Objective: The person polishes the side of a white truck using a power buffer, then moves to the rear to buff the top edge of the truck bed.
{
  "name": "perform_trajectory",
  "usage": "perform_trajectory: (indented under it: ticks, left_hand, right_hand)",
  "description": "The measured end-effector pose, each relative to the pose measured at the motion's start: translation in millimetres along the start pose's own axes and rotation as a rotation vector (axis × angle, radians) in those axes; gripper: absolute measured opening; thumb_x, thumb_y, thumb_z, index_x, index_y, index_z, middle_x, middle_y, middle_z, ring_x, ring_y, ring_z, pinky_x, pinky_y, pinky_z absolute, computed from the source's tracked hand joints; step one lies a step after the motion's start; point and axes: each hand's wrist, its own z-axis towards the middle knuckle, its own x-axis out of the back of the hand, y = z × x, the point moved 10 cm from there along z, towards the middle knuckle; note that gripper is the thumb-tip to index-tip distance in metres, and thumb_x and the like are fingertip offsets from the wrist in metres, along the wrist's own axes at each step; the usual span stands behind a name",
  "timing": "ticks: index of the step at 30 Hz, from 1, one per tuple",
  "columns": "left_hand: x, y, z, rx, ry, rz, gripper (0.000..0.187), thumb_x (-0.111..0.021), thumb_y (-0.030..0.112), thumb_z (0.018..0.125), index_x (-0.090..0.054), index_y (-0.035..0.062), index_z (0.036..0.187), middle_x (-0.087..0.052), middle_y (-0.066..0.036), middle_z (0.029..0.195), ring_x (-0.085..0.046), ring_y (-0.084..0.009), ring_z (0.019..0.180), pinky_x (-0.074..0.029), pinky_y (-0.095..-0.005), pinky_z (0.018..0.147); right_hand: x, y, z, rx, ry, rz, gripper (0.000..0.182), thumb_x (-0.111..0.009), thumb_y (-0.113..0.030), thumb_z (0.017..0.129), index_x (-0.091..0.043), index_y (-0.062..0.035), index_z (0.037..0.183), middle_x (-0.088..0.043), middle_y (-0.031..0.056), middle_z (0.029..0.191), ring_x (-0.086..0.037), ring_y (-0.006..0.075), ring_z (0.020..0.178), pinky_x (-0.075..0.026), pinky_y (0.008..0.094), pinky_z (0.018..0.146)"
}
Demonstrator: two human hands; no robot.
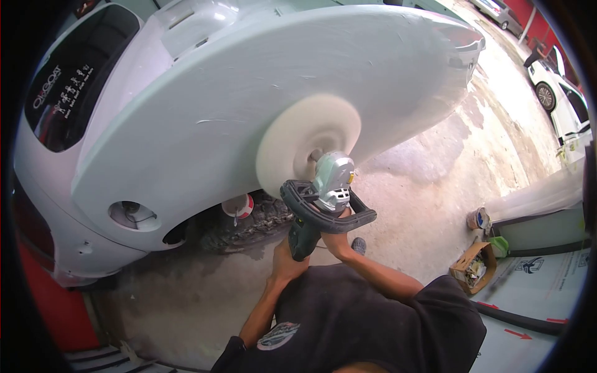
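Note:
A polisher [334, 180] with a silver head, black loop handle and dark body is held in front of me. Its round off-white pad [280, 146] is blurred by motion and appears to rest against the pale grey car panel [205, 105]. My left hand [290, 262] is closed around the dark rear body of the polisher. Close behind the loop handle, my right hand [336, 244] is closed on the tool; the handle hides part of its fingers. Whitish streaks mark the panel above the pad.
Below the panel sit a muddy tire [264, 221] and a round white-and-red item [238, 206]. A cardboard box [474, 268] and a small bucket [478, 219] stand on the right. Farther off are a white car [563, 102] and a person [535, 55].

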Motion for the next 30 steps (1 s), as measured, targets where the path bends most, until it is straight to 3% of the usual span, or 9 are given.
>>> perform_trajectory:
  ticks: [4,8,10,14,16,19,22,27,30]
  left_hand:
    - [33.9,-16.3,-21.1,0.046,-0.015,0.063,0.031,-0.075,0.01,0.075,-0.069,0.0018,0.105,-0.075,-0.019,0.094,-0.076,-0.0334,0.089,-0.057,-0.0393,0.077]
    - [75.3,-40.0,-41.7,0.065,0.088,0.063,0.032,-0.08,0.01,0.07,-0.07,-0.0006,0.099,-0.073,-0.016,0.094,-0.074,-0.0273,0.087,-0.056,-0.0388,0.077]
    - [92.8,-40.1,-48.4,0.029,0.122,0.028,0.033,-0.08,0.01,0.07,-0.07,-0.0008,0.099,-0.073,-0.014,0.093,-0.074,-0.0276,0.086,-0.056,-0.0385,0.077]
    - [119.3,-48.6,-69.0,-0.053,0.275,0.125,0.034,-0.08,0.01,0.071,-0.069,-0.001,0.102,-0.071,-0.012,0.093,-0.072,-0.0267,0.086,-0.056,-0.0379,0.08]
    - [121.2,-35.9,-67.5,-0.039,0.251,0.022,0.035,-0.08,0.01,0.072,-0.069,-0.0011,0.103,-0.069,-0.012,0.094,-0.071,-0.0264,0.087,-0.055,-0.0382,0.081]
    - [114.3,-64.0,-70.3,0.023,0.17,0.021,0.033,-0.079,0.01,0.074,-0.069,-0.0009,0.104,-0.069,-0.012,0.097,-0.07,-0.0256,0.089,-0.054,-0.0387,0.082]
    - [114.0,-43.1,-65.5,-0.082,0.243,0.063,0.029,-0.078,0.01,0.075,-0.069,-0.0008,0.101,-0.07,-0.01,0.093,-0.07,-0.0247,0.087,-0.054,-0.0386,0.08]
    - [82.9,-26.1,-36.8,-0.054,0.169,-0.026,0.032,-0.078,0.009,0.073,-0.069,-0.0007,0.102,-0.069,-0.011,0.094,-0.07,-0.0251,0.086,-0.054,-0.0385,0.08]
    - [61.9,-3.6,-17.7,-0.092,0.176,-0.031,0.034,-0.078,0.01,0.072,-0.069,-0.0008,0.103,-0.07,-0.012,0.095,-0.071,-0.0252,0.088,-0.054,-0.0389,0.08]
  right_hand:
    - [-43.3,2.9,-20.1,-0.061,-0.169,0.086,0.079,-0.093,-0.042,0.075,-0.053,0.0041,0.125,-0.064,0.0151,0.117,-0.064,0.0212,0.105,-0.055,0.0339,0.087]
    - [-102.7,21.6,-33.4,0.009,-0.434,0.259,0.059,-0.093,-0.038,0.076,-0.065,0.0014,0.11,-0.07,0.0086,0.103,-0.067,0.0178,0.09,-0.057,0.0337,0.079]
    - [-111.2,-23.7,-48.6,0.033,-0.487,0.24,0.062,-0.093,-0.04,0.075,-0.064,0.0006,0.112,-0.069,0.0082,0.105,-0.066,0.018,0.093,-0.057,0.0341,0.081]
    - [-154.9,-26.5,-57.9,0.044,-0.682,0.276,0.067,-0.095,-0.043,0.071,-0.064,-0.0002,0.112,-0.068,0.0083,0.107,-0.064,0.0194,0.099,-0.056,0.0358,0.087]
    - [-170.6,-16.9,-63.0,-0.052,-0.739,0.272,0.08,-0.096,-0.043,0.069,-0.058,0.0006,0.124,-0.065,0.0101,0.119,-0.061,0.0213,0.112,-0.053,0.037,0.097]
    - [-190.6,2.7,-68.3,-0.22,-0.767,0.224,0.105,-0.1,-0.038,0.065,-0.042,0.0016,0.143,-0.058,0.0112,0.133,-0.056,0.0223,0.125,-0.047,0.038,0.108]
    - [-184.5,-8.4,-63.1,-0.211,-0.778,0.288,0.1,-0.099,-0.037,0.066,-0.044,0.0009,0.141,-0.059,0.0108,0.131,-0.057,0.0215,0.123,-0.048,0.0376,0.106]
    - [-145.8,-12.2,-33.4,-0.102,-0.684,0.376,0.09,-0.098,-0.029,0.069,-0.046,-0.0001,0.137,-0.062,0.0098,0.126,-0.06,0.0197,0.117,-0.05,0.0376,0.102]
    - [-117.1,-25.1,-15.8,0.059,-0.744,0.442,0.08,-0.092,-0.024,0.077,-0.045,0.0003,0.138,-0.061,0.0108,0.128,-0.058,0.0192,0.118,-0.049,0.0354,0.101]
